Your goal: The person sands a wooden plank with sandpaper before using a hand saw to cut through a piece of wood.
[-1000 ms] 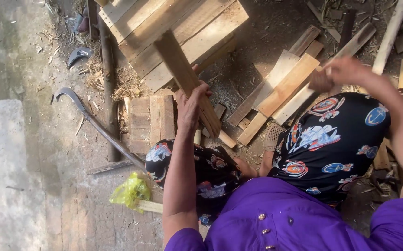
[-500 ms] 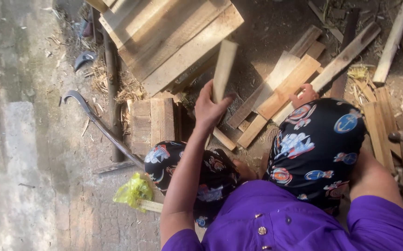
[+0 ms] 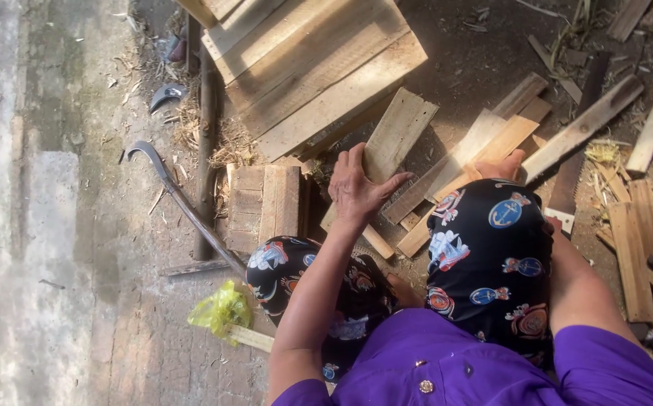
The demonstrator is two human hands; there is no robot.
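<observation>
Since half a second ago the short plank [image 3: 396,137] has gone from standing near upright in the left hand [image 3: 356,188] to lying low, tilted toward the upper right of the frame, its far end close to the stacked boards [image 3: 319,68] at top centre. A second ago it was raised higher still, angled the other way.

Left hand: palm flat on the plank's near end, fingers [image 3: 355,162] spread along the wood, thumb out toward the right. It is a press, not a wrap, so I'd call it open and resting on the plank.

Right hand [image 3: 503,163]: only a small part shows past the patterned knee [image 3: 492,256], down among the loose offcuts [image 3: 484,143]. Cannot tell if it is closed on anything.

Other items:
- small slatted block [image 3: 264,207] just left of the left hand
- curved metal bar [image 3: 183,203] running from centre left down toward the knees
- yellow-green plastic bag [image 3: 223,310] at lower left
- more strips [image 3: 631,240] at the right edge

Risks as I read them:
- Plank sits on an uneven heap, so a flat palm could let it rock or slide sideways (no grip around the edges to stop it).
- Rough sawn faces under bare hands make splinters likely if the palm drags.
- Right hand is buried in the pile near the plank's lower end; a shifting piece could pinch it.
- Curved bar lies close to the left knee and could snag if the legs move.
</observation>
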